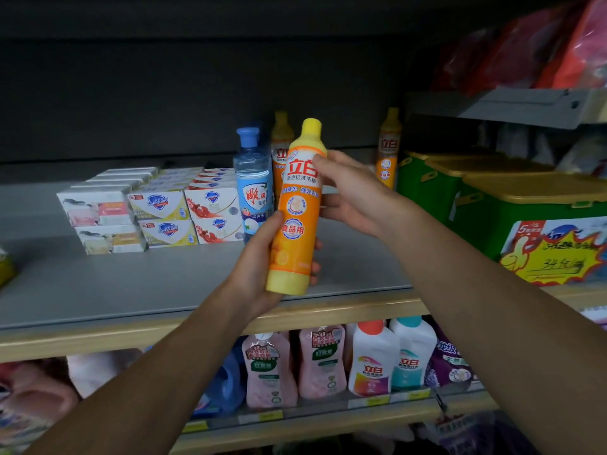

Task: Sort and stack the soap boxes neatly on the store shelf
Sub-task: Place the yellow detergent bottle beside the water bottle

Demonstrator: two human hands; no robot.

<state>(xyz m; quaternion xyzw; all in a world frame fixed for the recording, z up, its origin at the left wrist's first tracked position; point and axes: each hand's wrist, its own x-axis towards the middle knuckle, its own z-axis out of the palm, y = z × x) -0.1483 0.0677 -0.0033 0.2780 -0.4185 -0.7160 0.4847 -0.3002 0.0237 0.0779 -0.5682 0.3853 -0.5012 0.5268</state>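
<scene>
An orange and yellow dish-soap bottle point(295, 211) is held upright in front of the grey shelf point(98, 284). My left hand point(259, 261) grips its lower half from the left. My right hand point(348, 195) holds its upper part from the right, fingers curled round the label. Soap boxes point(154, 208) sit stacked two high in three rows at the shelf's left-middle: pink-and-white ones on the left, yellow Safeguard in the middle, red Safeguard on the right.
A blue bottle point(253, 182) and two more orange bottles point(388, 149) stand behind the held one. Green tubs with gold lids point(492, 198) fill the shelf's right side. Detergent bottles point(374, 359) line the shelf below. Red packs point(558, 44) lie on the upper right shelf.
</scene>
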